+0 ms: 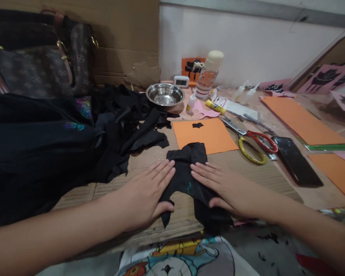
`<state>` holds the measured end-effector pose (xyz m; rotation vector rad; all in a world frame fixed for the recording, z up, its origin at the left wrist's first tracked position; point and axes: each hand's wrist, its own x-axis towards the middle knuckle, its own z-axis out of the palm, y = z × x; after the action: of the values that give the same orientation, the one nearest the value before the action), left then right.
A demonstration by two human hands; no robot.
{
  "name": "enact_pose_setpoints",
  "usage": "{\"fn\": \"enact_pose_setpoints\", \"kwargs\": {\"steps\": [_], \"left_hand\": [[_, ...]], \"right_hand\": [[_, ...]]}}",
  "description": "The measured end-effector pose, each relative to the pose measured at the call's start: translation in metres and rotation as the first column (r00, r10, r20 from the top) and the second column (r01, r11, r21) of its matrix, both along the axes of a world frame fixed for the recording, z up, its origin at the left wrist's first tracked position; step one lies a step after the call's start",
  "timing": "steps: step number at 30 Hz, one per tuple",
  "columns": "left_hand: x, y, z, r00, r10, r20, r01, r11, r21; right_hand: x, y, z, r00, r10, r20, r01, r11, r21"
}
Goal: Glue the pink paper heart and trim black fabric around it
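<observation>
A piece of black cloth (186, 168) lies on a corrugated cardboard surface (255, 176) in front of me. My left hand (149, 191) lies flat on the cloth's left side, fingers stretched out, thumb at the cloth's lower edge. My right hand (218, 184) rests flat on the right side, fingers pointing left, thumb tucked on the cloth. The fingertips of both hands are a short gap apart. The cloth's top end overlaps an orange paper sheet (209, 134) that carries a small black cut-out (197, 125).
A heap of black fabric scraps (126, 126) and a dark bag (40, 57) fill the left. Red-and-yellow scissors (253, 143), a black phone (297, 161), a steel bowl (165, 94), a glue bottle (209, 74) and more orange sheets (301, 120) lie behind and right.
</observation>
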<state>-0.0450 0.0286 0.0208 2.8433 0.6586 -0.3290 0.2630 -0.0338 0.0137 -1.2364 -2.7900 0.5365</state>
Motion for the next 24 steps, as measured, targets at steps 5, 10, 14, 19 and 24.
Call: {"fn": "enact_pose_setpoints", "kwargs": {"steps": [5, 10, 14, 19, 24], "left_hand": [[-0.01, 0.006, 0.013, 0.998, -0.022, -0.058, 0.019, 0.999, -0.044], [-0.015, 0.017, 0.014, 0.998, -0.066, -0.022, 0.066, 0.997, -0.038], [-0.015, 0.021, 0.011, 0.998, -0.05, 0.037, 0.051, 0.999, -0.008], [-0.016, 0.019, 0.011, 0.993, -0.068, 0.1, 0.068, 0.998, 0.004], [-0.018, 0.018, 0.019, 0.991, -0.096, 0.089, 0.101, 0.993, -0.056]], "right_hand": [[0.006, -0.011, 0.005, 0.995, -0.088, -0.053, 0.088, 0.996, -0.007], [0.008, -0.008, -0.001, 0.998, 0.031, -0.045, -0.027, 0.996, 0.089], [0.026, -0.008, 0.005, 0.999, 0.005, 0.045, -0.013, 0.983, 0.184], [0.029, -0.016, 0.037, 0.985, -0.166, -0.049, 0.173, 0.939, 0.299], [-0.033, 0.009, 0.05, 0.996, 0.059, -0.06, -0.045, 0.977, 0.209]]}}
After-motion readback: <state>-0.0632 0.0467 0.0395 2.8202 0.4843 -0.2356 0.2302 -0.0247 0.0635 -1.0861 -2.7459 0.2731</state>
